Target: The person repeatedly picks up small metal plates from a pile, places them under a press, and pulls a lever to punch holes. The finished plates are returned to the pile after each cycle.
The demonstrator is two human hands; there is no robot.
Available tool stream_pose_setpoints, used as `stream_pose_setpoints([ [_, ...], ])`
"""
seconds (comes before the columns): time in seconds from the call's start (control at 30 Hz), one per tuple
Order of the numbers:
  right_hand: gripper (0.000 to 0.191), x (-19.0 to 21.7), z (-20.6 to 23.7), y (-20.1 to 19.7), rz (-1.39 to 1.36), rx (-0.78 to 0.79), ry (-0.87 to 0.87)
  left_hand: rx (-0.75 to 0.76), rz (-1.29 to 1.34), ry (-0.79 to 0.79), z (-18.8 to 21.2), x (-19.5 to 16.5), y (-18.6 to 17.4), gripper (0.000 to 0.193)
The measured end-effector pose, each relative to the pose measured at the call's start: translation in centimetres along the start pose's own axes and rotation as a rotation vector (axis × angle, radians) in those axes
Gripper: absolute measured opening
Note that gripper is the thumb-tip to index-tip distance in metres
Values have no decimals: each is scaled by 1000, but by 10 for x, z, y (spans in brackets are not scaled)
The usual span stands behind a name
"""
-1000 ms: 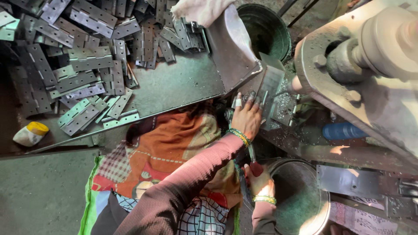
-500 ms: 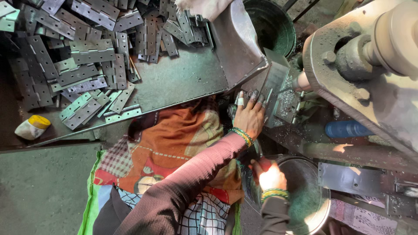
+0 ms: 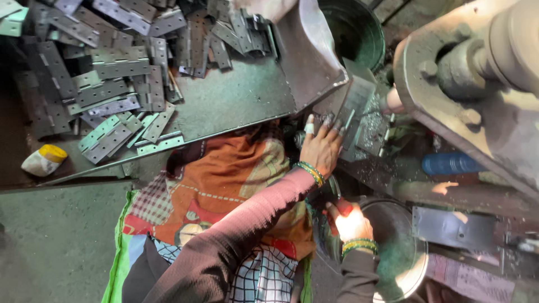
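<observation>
My left hand point(image 3: 321, 149), in a pink sleeve with green and yellow bangles, reaches to the bed of a heavy press point(image 3: 477, 73). Its fingers are spread, and the tips rest on a flat grey hinge plate point(image 3: 355, 106) lying there. One finger wears a white wrap. My right hand point(image 3: 351, 223), brightly lit and also bangled, sits at the rim of a round metal pan point(image 3: 401, 252) lower down. Something small and red shows at its fingers, but I cannot make out the grip.
A large heap of grey hinge plates point(image 3: 106, 84) covers a slanted metal tray point(image 3: 236, 101) at the left. A dark green bucket point(image 3: 351, 28) stands at the back. A blue cylinder point(image 3: 449, 164) lies under the press. Patterned cloth point(image 3: 224, 179) covers my lap. A yellow-capped object point(image 3: 42, 160) lies at far left.
My right hand has shifted slightly up and to the right along the pan's rim. My left hand has stayed on the plate at the press.
</observation>
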State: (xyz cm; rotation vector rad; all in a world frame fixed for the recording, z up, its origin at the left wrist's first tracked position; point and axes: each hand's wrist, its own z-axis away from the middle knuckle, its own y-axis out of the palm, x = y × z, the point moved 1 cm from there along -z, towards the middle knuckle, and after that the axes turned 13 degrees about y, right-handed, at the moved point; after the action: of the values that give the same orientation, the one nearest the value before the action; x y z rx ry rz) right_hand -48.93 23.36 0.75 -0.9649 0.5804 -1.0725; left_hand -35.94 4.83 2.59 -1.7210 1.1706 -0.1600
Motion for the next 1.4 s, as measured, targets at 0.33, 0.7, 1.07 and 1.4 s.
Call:
stream_pose_setpoints([
  [0.33, 61, -14, -20, 89, -213, -122, -206, -77, 0, 9, 3, 5, -1, 40],
  [0.7, 62, -1, 9, 4, -39, -25, -51, 156, 63, -24, -23, 9, 25, 30],
  [1.07, 54, 6, -7, 36, -330, 224, -45, 22, -59, 67, -26, 19, 25, 40],
  [1.4, 59, -8, 0, 60, -168, -155, -211, 141, -62, 18, -45, 32, 62, 45],
])
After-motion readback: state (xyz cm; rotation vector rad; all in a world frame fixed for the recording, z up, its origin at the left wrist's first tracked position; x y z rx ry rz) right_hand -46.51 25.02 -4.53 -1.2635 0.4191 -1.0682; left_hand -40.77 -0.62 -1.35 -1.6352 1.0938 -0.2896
